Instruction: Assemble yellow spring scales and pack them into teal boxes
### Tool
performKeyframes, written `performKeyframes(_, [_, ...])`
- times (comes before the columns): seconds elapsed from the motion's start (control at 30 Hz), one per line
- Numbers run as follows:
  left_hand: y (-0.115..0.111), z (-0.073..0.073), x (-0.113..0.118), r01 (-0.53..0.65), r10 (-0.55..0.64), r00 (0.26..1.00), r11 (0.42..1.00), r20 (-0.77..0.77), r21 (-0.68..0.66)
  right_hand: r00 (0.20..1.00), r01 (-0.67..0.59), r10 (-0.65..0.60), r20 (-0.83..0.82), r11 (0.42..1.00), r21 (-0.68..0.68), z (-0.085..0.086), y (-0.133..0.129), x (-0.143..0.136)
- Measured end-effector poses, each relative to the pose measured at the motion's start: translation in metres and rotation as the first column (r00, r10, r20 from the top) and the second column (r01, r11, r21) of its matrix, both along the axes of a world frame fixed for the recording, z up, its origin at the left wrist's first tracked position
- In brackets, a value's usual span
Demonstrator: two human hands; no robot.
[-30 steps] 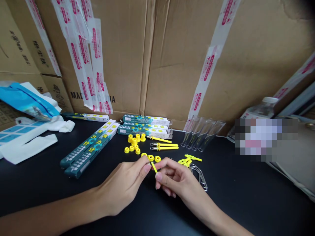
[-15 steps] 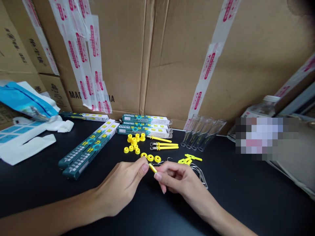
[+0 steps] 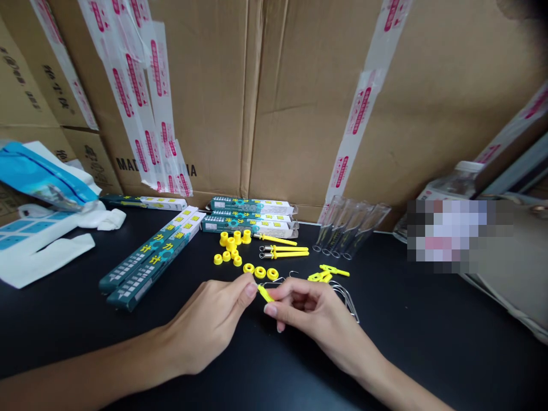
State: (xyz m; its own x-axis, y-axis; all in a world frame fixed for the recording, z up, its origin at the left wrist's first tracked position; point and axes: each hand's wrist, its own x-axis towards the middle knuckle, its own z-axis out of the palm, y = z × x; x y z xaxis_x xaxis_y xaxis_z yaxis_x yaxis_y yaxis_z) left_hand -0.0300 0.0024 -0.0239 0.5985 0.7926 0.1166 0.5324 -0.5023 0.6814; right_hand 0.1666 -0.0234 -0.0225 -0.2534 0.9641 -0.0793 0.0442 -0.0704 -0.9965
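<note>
Across the black tabletop (image 3: 428,342), before a brown cardboard wall (image 3: 205,103), I work with both hands near the middle, beside a crowd of loose parts. My left hand (image 3: 216,319) is closed, thumb against forefinger, on the left end of a short, slim yellow plastic piece (image 3: 266,294); my right hand (image 3: 314,308) pinches the other end, so the piece hangs between my fingertips, above the tabletop. Behind, the slender clear plastic tubes (image 3: 349,234) stand well apart from my fingers, so I judge them the least at risk. Nearer trouble is the bunch of bent silver metal wires (image 3: 351,302) just beside my right hand: a backward sweep of those knuckles could scatter them. Smaller again, the row of round yellow plastic rings (image 3: 260,277) lies just past my left fingertips, and a slip forward could set them rolling. With so little of the piece left to hold, a hard twist or push could make it spring out of my grip, or bend it if it is as thin as it seems. As for its looks, it is bright, glossy yellow, narrow, and tilted down toward my right thumb; its ends are hidden under my fingers, and any finer shape is too small to tell.
</note>
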Motion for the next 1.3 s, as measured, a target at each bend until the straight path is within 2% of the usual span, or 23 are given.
performKeyframes(0.27, [0.001,-0.001,0.0,0.004,-0.004,0.999,1.0,-0.032,0.023,1.0,0.021,-0.021,0.012,1.0,0.011,-0.001,0.002,-0.003])
performKeyframes(0.37, [-0.001,0.0,0.001,0.004,-0.003,0.999,0.999,-0.04,0.032,0.999,0.015,-0.016,0.039,0.999,0.028,-0.008,0.001,-0.003])
performKeyframes(0.5, [-0.005,0.002,0.003,-0.009,0.011,0.998,0.999,-0.059,0.037,0.987,0.056,-0.081,0.14,0.984,0.17,-0.023,-0.001,-0.005])
performKeyframes(0.6, [-0.005,0.003,0.006,-0.097,0.096,0.995,0.995,-0.029,-0.025,0.971,0.094,-0.149,0.189,0.959,0.269,-0.026,-0.003,-0.006])
performKeyframes(0.7, [-0.004,0.004,0.007,-0.136,0.136,0.991,0.987,-0.002,-0.081,0.949,0.112,-0.202,0.241,0.934,0.339,-0.021,-0.003,-0.005])
performKeyframes(0.93, [-0.005,0.006,0.006,-0.109,0.11,0.994,0.988,-0.001,-0.11,0.884,0.131,-0.334,0.327,0.848,0.514,-0.011,-0.001,0.003])
performKeyframes(1.07, [-0.004,0.005,0.006,-0.067,0.075,0.996,0.988,0.055,-0.138,0.886,0.122,-0.342,0.313,0.823,0.554,-0.01,0.001,0.006])
performKeyframes(1.17, [-0.002,0.001,0.006,-0.054,0.061,0.995,0.995,0.083,-0.088,0.884,0.105,-0.347,0.314,0.8,0.59,-0.006,0.002,0.009])
performKeyframes(1.23, [-0.001,-0.002,0.005,-0.065,0.069,0.993,0.997,0.09,-0.051,0.866,0.08,-0.372,0.333,0.762,0.643,-0.004,0.001,0.011])
performKeyframes(1.3, [-0.001,-0.003,0.005,-0.052,0.055,0.994,0.998,0.096,-0.032,0.844,0.016,-0.394,0.363,0.696,0.718,-0.003,0.0,0.014])
